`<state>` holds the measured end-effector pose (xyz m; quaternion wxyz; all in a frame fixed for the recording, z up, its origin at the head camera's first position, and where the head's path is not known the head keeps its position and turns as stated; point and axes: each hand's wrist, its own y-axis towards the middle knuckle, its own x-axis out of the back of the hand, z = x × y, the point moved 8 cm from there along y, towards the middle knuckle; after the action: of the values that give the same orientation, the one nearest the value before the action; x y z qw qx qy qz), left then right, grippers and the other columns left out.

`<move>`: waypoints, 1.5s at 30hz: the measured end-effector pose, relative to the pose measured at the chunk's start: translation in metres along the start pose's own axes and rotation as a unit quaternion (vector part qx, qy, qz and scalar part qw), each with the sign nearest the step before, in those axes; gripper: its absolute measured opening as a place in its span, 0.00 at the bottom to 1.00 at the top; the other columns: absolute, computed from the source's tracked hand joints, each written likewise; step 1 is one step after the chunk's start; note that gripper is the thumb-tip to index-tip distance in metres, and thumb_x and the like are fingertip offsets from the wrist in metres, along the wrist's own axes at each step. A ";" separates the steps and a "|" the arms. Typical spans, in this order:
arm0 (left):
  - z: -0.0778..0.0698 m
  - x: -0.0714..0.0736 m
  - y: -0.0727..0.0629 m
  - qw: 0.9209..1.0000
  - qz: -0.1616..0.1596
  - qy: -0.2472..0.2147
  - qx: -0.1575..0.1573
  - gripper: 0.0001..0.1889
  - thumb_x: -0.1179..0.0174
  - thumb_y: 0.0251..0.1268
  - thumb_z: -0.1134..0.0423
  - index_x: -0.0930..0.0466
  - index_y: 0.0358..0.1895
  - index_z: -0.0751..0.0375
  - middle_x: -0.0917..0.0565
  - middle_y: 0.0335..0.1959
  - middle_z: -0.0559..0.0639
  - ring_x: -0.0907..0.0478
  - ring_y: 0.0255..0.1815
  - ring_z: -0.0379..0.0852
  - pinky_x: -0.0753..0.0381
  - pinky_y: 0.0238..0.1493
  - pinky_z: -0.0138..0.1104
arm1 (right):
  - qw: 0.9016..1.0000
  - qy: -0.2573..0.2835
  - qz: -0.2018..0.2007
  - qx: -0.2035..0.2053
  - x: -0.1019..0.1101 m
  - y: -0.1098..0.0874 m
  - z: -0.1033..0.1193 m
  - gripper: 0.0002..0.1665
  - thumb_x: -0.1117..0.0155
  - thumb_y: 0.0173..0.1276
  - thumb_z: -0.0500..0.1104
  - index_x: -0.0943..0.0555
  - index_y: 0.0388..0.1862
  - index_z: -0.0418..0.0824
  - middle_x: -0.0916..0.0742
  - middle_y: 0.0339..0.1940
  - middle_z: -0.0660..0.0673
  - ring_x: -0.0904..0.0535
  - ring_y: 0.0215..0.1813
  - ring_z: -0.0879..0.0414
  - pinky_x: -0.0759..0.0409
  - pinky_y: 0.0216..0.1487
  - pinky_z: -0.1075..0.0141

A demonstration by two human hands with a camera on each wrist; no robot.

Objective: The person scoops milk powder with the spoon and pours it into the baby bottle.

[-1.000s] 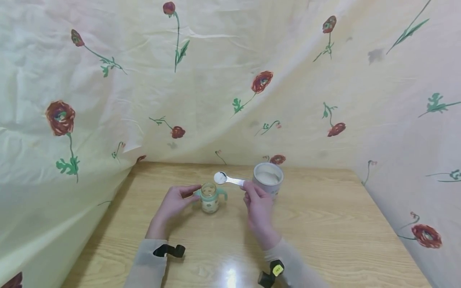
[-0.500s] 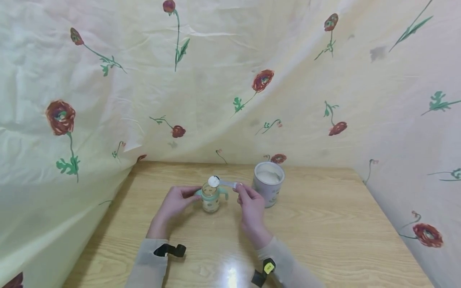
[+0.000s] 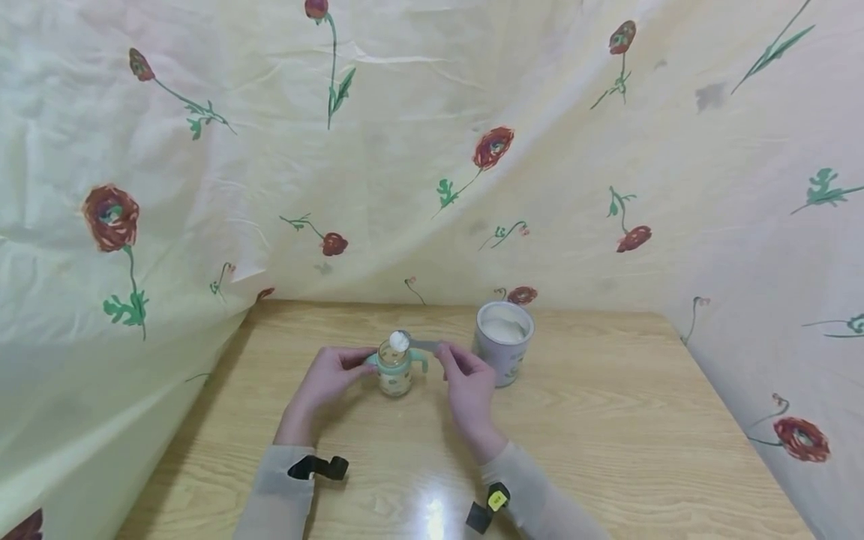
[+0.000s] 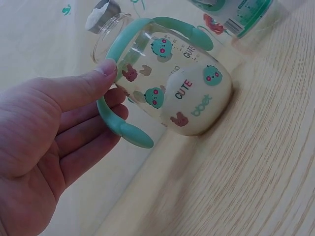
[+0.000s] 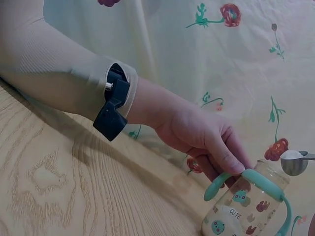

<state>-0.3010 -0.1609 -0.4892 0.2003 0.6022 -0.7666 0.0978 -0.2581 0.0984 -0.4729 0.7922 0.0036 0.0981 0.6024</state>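
A clear baby bottle (image 3: 394,382) with a mint-green collar and two mint handles stands lidless on the table. Pale material fills its lower part in the left wrist view. My left hand (image 3: 331,377) grips the bottle's left handle, thumb at the collar and fingers behind it. My right hand (image 3: 470,391) pinches the handle of a metal measuring spoon (image 3: 424,345). White powder (image 3: 399,342) is heaped in the spoon's bowl, which overlaps the bottle's open mouth from above. In the right wrist view the spoon bowl (image 5: 295,166) sits beside the bottle's rim.
A pale tin (image 3: 499,361), open and holding white powder, stands behind my right hand, to the right of the bottle. Floral cloth (image 3: 378,172) hangs along the back and sides of the wooden table (image 3: 607,420).
My right hand has carried the spoon leftward from beside the tin to over the bottle's mouth. The left hand and bottle have stayed in place.
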 end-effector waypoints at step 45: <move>-0.002 0.001 -0.002 1.000 -0.006 0.012 -0.013 0.16 0.27 0.71 0.61 0.10 0.59 0.57 0.10 0.57 0.51 0.13 0.60 0.50 0.15 0.65 0.45 | 0.804 -0.212 0.074 0.550 -0.025 -0.039 0.046 0.08 0.29 0.75 0.37 0.08 0.44 0.33 0.08 0.35 0.43 0.15 0.30 0.52 0.16 0.30 0.67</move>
<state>-0.2987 -0.1615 -0.4868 0.2183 0.6032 -0.7613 0.0940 -0.2195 0.0692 -0.4288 0.6117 0.5734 0.2421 0.4883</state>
